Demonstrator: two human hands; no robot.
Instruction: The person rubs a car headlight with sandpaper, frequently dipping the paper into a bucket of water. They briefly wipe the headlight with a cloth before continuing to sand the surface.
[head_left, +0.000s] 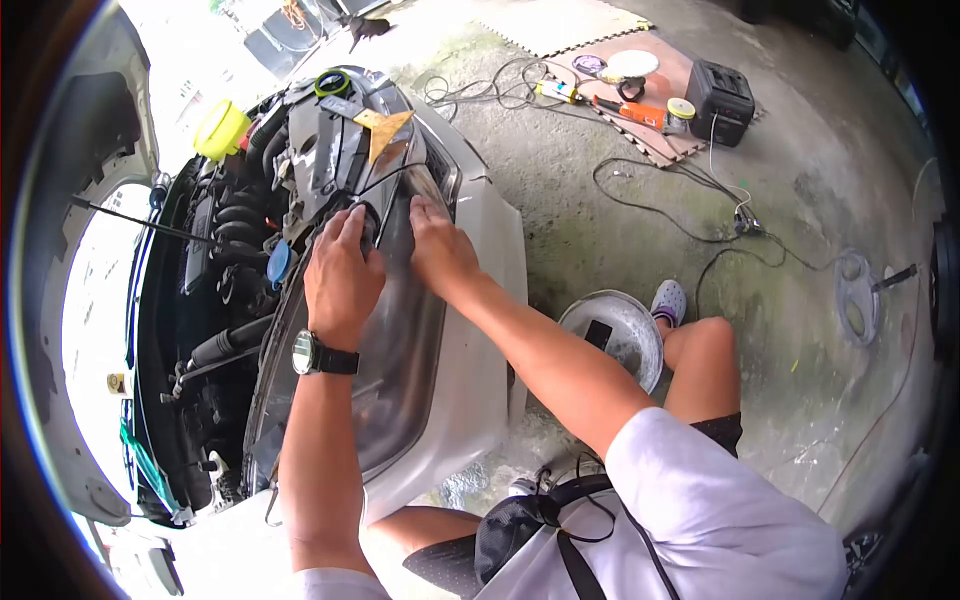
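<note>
A clouded headlight point(402, 365) sits in the corner of a pale car point(480, 335). The left hand point(343, 270) bends over its inner edge; the right hand point(442, 248), fingers together, lies near its outer edge; whether either grips anything, I cannot tell. Beyond, an orange triangular tool point(385, 132), if knocked, could slide into the open engine bay point(225, 285).

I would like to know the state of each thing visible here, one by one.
Hood: raised
Engine: uncovered
Headlight: in place, hazy-looking
Left hand: at the headlight, grip unclear
Right hand: at the headlight, grip unclear
Wristwatch: strapped on
Basin: upright
Dark phone-like slab: lying, no lit screen visible
Black box: upright
</note>
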